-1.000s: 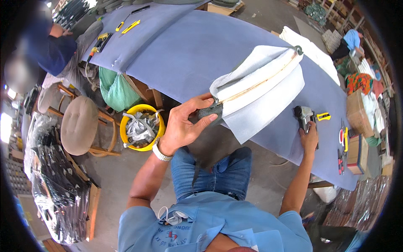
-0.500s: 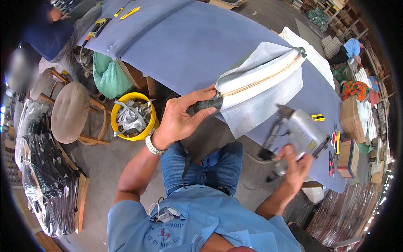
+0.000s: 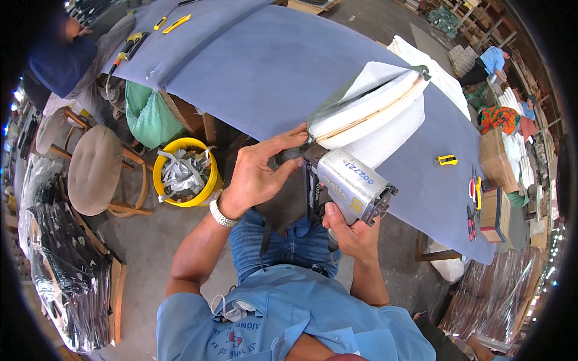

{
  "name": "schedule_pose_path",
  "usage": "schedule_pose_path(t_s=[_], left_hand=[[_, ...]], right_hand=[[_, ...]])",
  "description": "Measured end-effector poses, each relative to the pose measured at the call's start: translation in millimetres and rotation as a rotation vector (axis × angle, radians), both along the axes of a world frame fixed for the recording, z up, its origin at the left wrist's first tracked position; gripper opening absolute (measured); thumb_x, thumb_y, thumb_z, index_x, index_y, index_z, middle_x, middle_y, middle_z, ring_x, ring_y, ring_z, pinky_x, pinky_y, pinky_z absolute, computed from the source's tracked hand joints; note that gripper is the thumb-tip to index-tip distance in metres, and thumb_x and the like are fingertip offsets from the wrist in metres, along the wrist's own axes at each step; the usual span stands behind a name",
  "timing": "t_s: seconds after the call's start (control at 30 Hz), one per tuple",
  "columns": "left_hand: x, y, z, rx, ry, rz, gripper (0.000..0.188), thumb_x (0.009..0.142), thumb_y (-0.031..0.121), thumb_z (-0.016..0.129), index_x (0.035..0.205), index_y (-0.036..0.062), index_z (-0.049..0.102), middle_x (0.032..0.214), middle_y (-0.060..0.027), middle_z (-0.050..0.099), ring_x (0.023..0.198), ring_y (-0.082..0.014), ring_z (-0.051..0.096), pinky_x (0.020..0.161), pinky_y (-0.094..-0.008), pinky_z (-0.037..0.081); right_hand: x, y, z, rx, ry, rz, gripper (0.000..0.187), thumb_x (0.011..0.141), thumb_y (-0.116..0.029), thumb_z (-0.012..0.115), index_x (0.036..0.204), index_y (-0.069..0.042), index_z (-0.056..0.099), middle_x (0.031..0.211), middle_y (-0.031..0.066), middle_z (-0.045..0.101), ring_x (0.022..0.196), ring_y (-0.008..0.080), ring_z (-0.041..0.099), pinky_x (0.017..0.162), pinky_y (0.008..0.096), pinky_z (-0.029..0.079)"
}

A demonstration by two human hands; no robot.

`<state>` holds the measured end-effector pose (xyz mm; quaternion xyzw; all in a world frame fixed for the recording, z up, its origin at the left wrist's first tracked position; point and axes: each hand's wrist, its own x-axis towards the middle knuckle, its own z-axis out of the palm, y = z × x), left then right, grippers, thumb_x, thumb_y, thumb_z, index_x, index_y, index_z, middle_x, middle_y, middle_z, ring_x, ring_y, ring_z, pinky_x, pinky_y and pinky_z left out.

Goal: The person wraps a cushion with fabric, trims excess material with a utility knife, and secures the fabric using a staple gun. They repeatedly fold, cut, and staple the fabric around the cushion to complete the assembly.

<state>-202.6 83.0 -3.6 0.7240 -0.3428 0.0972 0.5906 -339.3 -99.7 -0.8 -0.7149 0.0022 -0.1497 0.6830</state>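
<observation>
Padded panel (image 3: 370, 114): slants lengthwise from the left hand (image 3: 262, 171), forward and rightward, over the blue table (image 3: 253, 72); clamped at its near end in that hand's pinch, just beside the stapler (image 3: 349, 183) gripped by the right hand (image 3: 355, 234).

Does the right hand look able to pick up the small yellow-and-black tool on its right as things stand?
Probably not: the right hand is wrapped around the silver gun-shaped tool, so that would likely need setting down first. The small yellow-and-black tool lies uncovered on the blue table.
</observation>
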Motion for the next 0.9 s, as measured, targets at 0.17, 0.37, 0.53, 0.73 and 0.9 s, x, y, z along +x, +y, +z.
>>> schedule_pose_path(t_s=[0.17, 0.37, 0.53, 0.73, 0.9], left_hand=[[-2.8, 2.1, 0.8, 0.018, -0.005, -0.018, 0.045, 0.080, -0.006, 0.077, 0.123, 0.0001, 0.069, 0.134, -0.0172, 0.067, 0.127, -0.0290, 0.063, 0.104, -0.0359, 0.052], [-0.5, 6.7, 6.7, 0.077, -0.046, -0.055, 0.047, 0.081, -0.005, 0.076, 0.127, 0.0003, 0.067, 0.138, -0.0169, 0.064, 0.127, -0.0302, 0.063, 0.104, -0.0374, 0.052], [-0.8, 8.4, 7.5, 0.072, -0.006, -0.042, 0.046, 0.082, -0.004, 0.076, 0.126, 0.0001, 0.065, 0.138, -0.0178, 0.064, 0.125, -0.0311, 0.065, 0.101, -0.0378, 0.054], [-0.5, 11.4, 5.8, 0.103, 0.150, -0.024, 0.042, 0.085, -0.005, 0.075, 0.125, -0.0022, 0.062, 0.135, -0.0195, 0.066, 0.119, -0.0229, 0.066, 0.100, -0.0334, 0.053], [5.5, 13.1, 7.7, 0.145, -0.032, 0.023, 0.044, 0.082, -0.003, 0.077, 0.124, 0.0009, 0.066, 0.132, -0.0195, 0.067, 0.116, -0.0331, 0.070, 0.096, -0.0371, 0.056]], right_hand=[[-1.8, -3.2, 2.7, -0.068, 0.013, 0.011, 0.029, 0.090, -0.001, 0.074, 0.116, 0.008, 0.066, 0.093, 0.0124, 0.072, 0.071, 0.0136, 0.068, 0.063, 0.0300, 0.055], [1.2, -0.4, 0.6, -0.261, -0.069, -0.018, 0.022, 0.087, -0.006, 0.075, 0.108, 0.001, 0.072, 0.097, 0.0128, 0.076, 0.085, 0.0256, 0.073, 0.077, 0.0378, 0.057], [4.2, -0.2, -1.4, -0.298, -0.074, 0.005, 0.021, 0.087, -0.010, 0.075, 0.107, -0.002, 0.074, 0.099, 0.0136, 0.076, 0.088, 0.0314, 0.073, 0.079, 0.0393, 0.056], [8.8, 2.7, 0.1, -0.301, -0.105, 0.028, 0.022, 0.087, -0.010, 0.075, 0.107, -0.001, 0.074, 0.102, 0.0155, 0.076, 0.091, 0.0319, 0.073, 0.082, 0.0392, 0.056], [13.6, 1.9, -0.1, -0.288, -0.097, 0.056, 0.024, 0.086, -0.009, 0.076, 0.107, 0.000, 0.074, 0.103, 0.0161, 0.076, 0.093, 0.0320, 0.073, 0.083, 0.0390, 0.056]])
